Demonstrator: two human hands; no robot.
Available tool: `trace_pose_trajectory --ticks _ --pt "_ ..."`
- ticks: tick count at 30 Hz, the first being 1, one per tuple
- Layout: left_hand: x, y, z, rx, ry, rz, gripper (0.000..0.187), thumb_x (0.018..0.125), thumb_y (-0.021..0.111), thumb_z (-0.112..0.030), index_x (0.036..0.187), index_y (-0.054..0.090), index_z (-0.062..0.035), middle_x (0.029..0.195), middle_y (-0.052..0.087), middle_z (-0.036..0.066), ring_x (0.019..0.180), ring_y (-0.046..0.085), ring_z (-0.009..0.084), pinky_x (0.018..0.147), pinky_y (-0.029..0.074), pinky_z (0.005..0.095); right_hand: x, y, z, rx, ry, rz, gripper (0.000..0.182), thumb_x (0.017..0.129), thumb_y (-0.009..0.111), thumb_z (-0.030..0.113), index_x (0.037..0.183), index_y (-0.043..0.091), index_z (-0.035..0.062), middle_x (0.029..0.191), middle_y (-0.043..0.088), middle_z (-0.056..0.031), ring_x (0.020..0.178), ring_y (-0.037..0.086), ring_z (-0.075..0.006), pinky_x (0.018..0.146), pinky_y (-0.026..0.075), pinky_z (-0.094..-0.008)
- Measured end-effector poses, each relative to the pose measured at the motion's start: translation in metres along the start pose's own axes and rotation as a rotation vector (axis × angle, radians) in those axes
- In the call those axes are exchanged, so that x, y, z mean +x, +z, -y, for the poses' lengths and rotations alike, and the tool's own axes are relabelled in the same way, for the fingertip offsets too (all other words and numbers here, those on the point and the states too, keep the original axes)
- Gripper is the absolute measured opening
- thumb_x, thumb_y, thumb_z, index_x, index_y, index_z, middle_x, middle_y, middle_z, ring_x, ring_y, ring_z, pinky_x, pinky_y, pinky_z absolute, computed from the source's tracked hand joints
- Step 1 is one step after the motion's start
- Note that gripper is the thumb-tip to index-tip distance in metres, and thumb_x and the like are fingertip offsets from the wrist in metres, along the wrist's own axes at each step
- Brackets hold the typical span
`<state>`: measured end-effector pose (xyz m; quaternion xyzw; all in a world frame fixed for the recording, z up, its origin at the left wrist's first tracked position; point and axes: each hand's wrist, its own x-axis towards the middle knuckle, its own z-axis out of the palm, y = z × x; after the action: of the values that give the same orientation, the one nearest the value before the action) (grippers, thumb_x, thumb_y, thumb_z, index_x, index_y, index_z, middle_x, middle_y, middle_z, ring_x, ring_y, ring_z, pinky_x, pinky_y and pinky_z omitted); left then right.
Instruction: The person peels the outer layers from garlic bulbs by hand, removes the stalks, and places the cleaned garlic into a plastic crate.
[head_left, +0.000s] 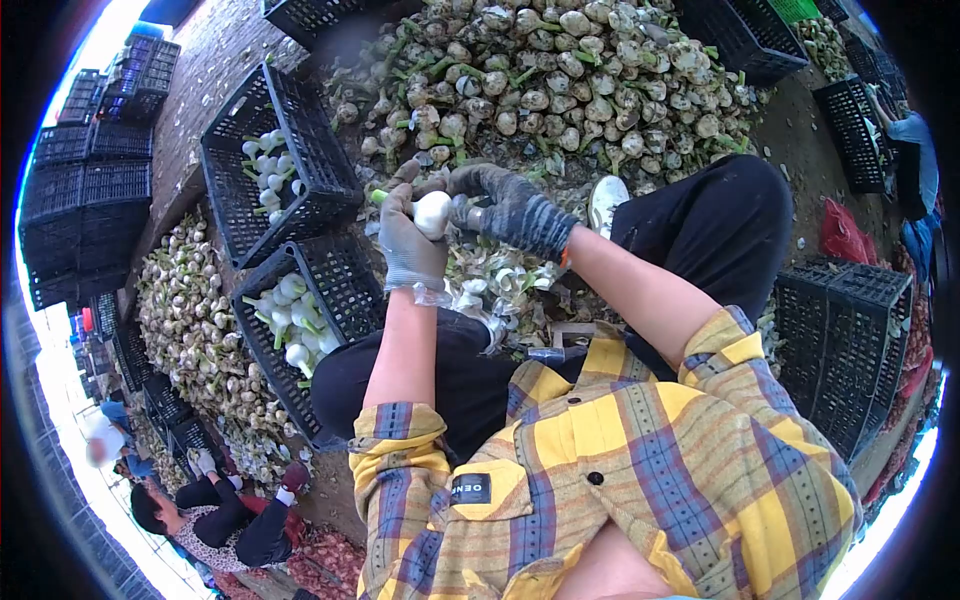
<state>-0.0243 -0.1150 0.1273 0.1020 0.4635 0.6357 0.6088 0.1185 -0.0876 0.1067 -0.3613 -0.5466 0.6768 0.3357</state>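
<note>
My left hand [412,236], in a grey glove, is closed around a white, peeled-looking garlic bulb [432,214]. The bulb's cut green stem [379,196] pokes out to the left. Right beside it, my right hand [515,212], in a dark knitted glove, has its fingers curled toward the bulb. What those fingers grip is hidden. Beneath both hands lie loose garlic skins [500,280]. A large heap of unpeeled garlic [560,75] rises in front of me.
To the left stand a black crate [225,185] and a nearer crate [262,345], both holding cleaned bulbs. Another garlic pile [190,320] lies beyond. Stacked black crates [845,340] stand at right. A seated person [215,520] is at lower left; another person [910,150] is at far right.
</note>
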Motion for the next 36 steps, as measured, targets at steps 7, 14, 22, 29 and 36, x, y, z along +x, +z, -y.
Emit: trace_pose_trajectory --ticks 7,14,22,29,36 --pt "0.007 -0.020 -0.002 -0.104 -0.011 -0.021 0.033 0.089 0.035 -0.016 0.116 0.048 -0.0025 0.086 0.062 0.011 0.078 0.061 0.0216 0.075 0.053 0.0353 -0.030 0.013 0.022 -0.115 0.167 0.520 0.017 0.076 0.062 0.016 0.087 0.062 0.0024 0.074 0.063 -0.0082 0.065 0.059 -0.0141 0.064 0.050 -0.0284" --pt "0.007 -0.034 0.005 0.034 0.048 0.017 0.034 0.091 0.034 -0.017 0.118 0.047 -0.0004 0.088 0.062 0.012 0.080 0.061 0.0207 0.071 0.053 0.0340 -0.011 0.017 -0.017 -0.128 0.090 -0.002 0.026 0.079 0.063 0.026 0.091 0.062 0.0021 0.081 0.065 -0.0126 0.070 0.061 -0.0205 0.068 0.049 -0.0327" --pt "0.022 -0.061 -0.048 -0.330 -0.136 -0.320 0.037 0.088 0.038 -0.028 0.108 0.049 0.0019 0.090 0.059 0.019 0.081 0.061 0.0307 0.067 0.055 0.0446 -0.024 0.004 -0.020 -0.696 0.237 0.507 0.038 0.080 0.053 0.036 0.098 0.063 0.0036 0.094 0.063 -0.0210 0.088 0.060 -0.0352 0.080 0.046 -0.0403" --pt "0.016 -0.063 -0.173 -0.447 0.380 -0.079 0.051 0.089 0.036 -0.034 0.115 0.041 0.0094 0.109 0.053 0.026 0.100 0.055 0.0364 0.084 0.052 0.0469 0.032 -0.065 -0.046 -0.803 0.231 0.082 0.039 0.076 0.053 0.037 0.097 0.064 0.0051 0.094 0.064 -0.0195 0.086 0.061 -0.0340 0.080 0.048 -0.0379" --pt "0.016 -0.008 -0.060 -0.299 -0.127 -0.203 0.027 0.091 0.042 -0.028 0.099 0.052 -0.0047 0.097 0.060 0.013 0.092 0.059 0.0276 0.074 0.053 0.0398 0.105 -0.195 -0.025 -0.955 0.422 -0.739 0.059 0.073 0.059 0.039 0.118 0.050 0.0010 0.115 0.055 -0.0237 0.106 0.054 -0.0352 0.092 0.043 -0.0375"
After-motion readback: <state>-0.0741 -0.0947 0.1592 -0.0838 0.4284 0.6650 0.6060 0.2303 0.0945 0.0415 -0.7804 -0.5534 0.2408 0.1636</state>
